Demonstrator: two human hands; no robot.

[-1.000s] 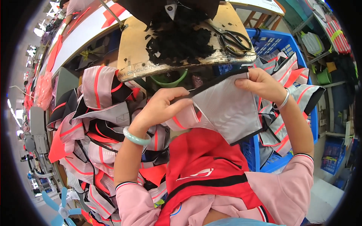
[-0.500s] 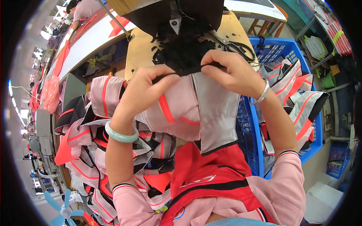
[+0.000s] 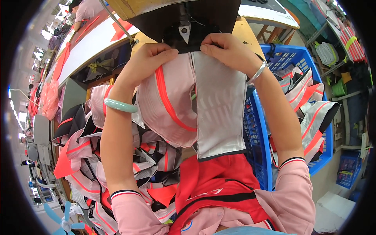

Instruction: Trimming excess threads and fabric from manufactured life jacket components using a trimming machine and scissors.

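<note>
Stretched between my two hands is a sewn fabric piece [image 3: 221, 105], pale grey with a pinkish part, a coral stripe and black edging. My left hand [image 3: 150, 60] pinches its far black edge on the left, thumb on top. At the right of the same edge, my right hand [image 3: 229, 55] pinches it too. The edge lies just below the pointed metal tip [image 3: 184, 31] of a machine; I cannot tell whether they touch. The near end of the fabric piece hangs down over my red apron [image 3: 219, 176].
A heap of similar striped pieces [image 3: 86, 156] lies at my left. At my right stands a blue plastic basket [image 3: 264, 156] holding more of them. A wooden worktop [image 3: 244, 35] is under the machine. Another person [image 3: 84, 11] sits at the far left by a long white table [image 3: 90, 43].
Both hands have moved away from me with the fabric piece, bringing its black edge up under the metal tip. The coral stripe shows more fully. Scissors and most black scraps are now hidden.
</note>
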